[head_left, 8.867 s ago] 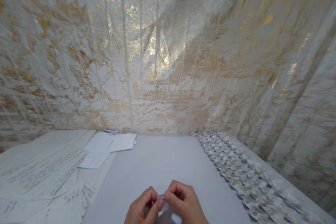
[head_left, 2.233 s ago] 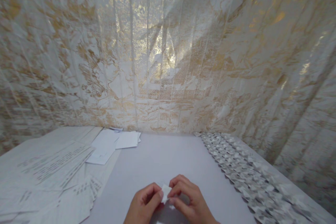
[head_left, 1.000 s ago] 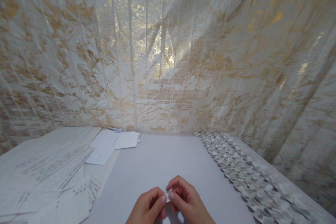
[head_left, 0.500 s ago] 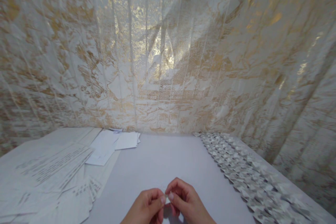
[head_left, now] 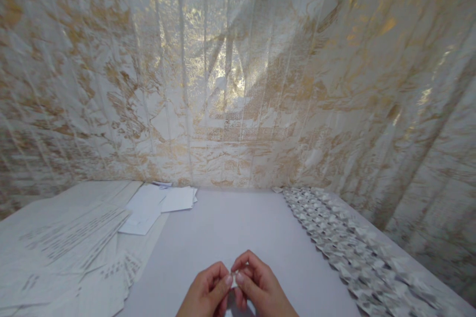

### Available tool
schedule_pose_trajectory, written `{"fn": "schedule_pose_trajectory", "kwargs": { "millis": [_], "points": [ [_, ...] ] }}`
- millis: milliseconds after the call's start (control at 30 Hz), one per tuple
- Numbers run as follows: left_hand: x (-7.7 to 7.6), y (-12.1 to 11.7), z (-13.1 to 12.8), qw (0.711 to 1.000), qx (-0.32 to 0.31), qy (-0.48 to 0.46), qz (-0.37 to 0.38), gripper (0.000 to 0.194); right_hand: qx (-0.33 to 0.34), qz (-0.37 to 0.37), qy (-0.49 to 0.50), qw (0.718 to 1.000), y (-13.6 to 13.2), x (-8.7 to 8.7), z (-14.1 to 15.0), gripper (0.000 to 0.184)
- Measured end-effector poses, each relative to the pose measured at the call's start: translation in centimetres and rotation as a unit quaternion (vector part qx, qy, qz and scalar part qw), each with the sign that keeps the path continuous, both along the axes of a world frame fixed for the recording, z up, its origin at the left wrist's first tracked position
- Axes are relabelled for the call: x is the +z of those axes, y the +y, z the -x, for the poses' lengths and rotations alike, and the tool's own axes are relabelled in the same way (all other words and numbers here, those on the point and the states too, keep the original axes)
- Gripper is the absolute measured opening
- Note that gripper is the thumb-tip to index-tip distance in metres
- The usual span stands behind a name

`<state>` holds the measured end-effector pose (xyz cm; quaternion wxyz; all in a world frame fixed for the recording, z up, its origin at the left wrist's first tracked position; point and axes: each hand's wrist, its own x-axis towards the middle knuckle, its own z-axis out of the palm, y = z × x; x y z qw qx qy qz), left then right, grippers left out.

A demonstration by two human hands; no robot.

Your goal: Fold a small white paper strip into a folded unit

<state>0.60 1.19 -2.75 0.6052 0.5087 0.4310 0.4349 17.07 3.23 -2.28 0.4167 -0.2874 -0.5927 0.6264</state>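
A small folded piece of white paper (head_left: 234, 281) is pinched between my two hands, low in the middle of the view. My left hand (head_left: 208, 290) grips its left side between thumb and forefinger. From the right, my right hand (head_left: 259, 285) holds the other side in the same way, with its forefinger arched over the top. Much of the piece is covered by the fingertips, so its exact shape is hard to make out. Both hands are just above the pale tabletop (head_left: 238, 228).
On the left lie overlapping printed paper sheets (head_left: 85, 235). Behind them are blank white slips (head_left: 178, 199). Long rows of small folded paper pieces (head_left: 334, 242) run along the table's right side. A white and gold patterned curtain (head_left: 230, 84) hangs behind the table.
Both hands have drawn slightly closer together around the paper, and more of the small white piece shows between the fingertips. The sheets and the folded rows have not moved.
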Motion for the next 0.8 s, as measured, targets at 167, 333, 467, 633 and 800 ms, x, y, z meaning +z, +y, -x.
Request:
{"fn": "schedule_pose_trajectory", "kwargs": {
  "millis": [167,333,467,633,800],
  "points": [
    [0.7,-0.1,0.1,1.000,0.020,0.009,-0.020,0.059,-0.006,0.005,0.005,1.000,0.1,0.1,-0.2,0.057],
    [1.5,-0.6,0.1,0.996,0.012,-0.014,-0.091,0.048,-0.018,-0.011,0.014,1.000,-0.1,0.3,-0.2,0.056],
    [1.6,-0.7,0.4,0.994,0.040,0.012,-0.103,0.045,0.010,-0.095,-0.068,0.993,-0.5,0.5,-0.3,0.052],
    [1.4,-0.9,0.2,0.994,0.057,-0.014,-0.087,0.046,0.021,-0.138,-0.123,0.982,-0.8,0.7,-0.4,0.048],
    [0.9,-0.9,0.0,0.993,0.059,-0.026,-0.097,0.045,0.019,-0.120,-0.146,0.982,-0.7,1.1,-0.6,0.047]
  ]
}}
